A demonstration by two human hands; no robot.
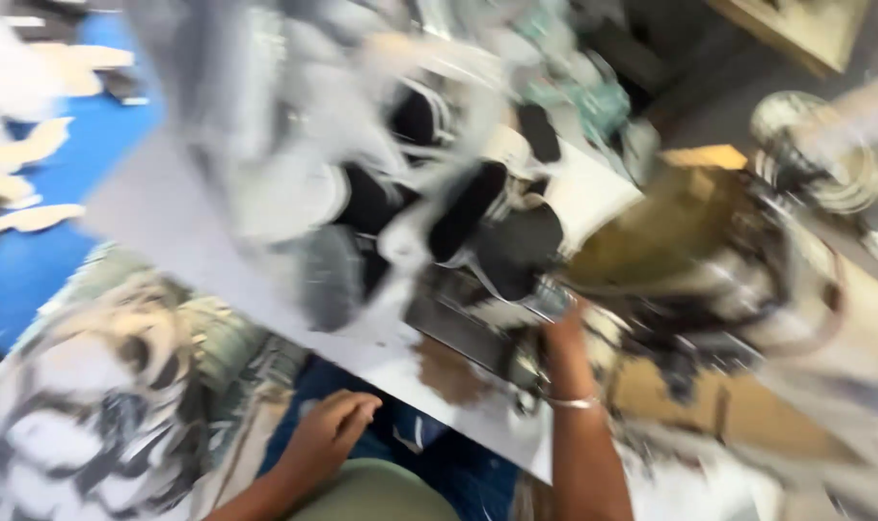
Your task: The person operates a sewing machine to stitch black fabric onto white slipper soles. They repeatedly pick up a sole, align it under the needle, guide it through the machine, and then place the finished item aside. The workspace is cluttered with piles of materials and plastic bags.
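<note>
Nearest my camera, my left hand (331,425) rests loosely curled and empty over my blue-clad lap, just below the near edge of a pale grey work table (183,236). My right hand (557,333), a thin bangle on its wrist, reaches onto that table's near right part, touching a dark flat piece (463,328); blur hides whether the fingers pinch it. Beyond it, at the table's middle, lies a heap of black and white cut pieces (439,207). I judge this a pick-up step; next calls for a firm pinch.
</note>
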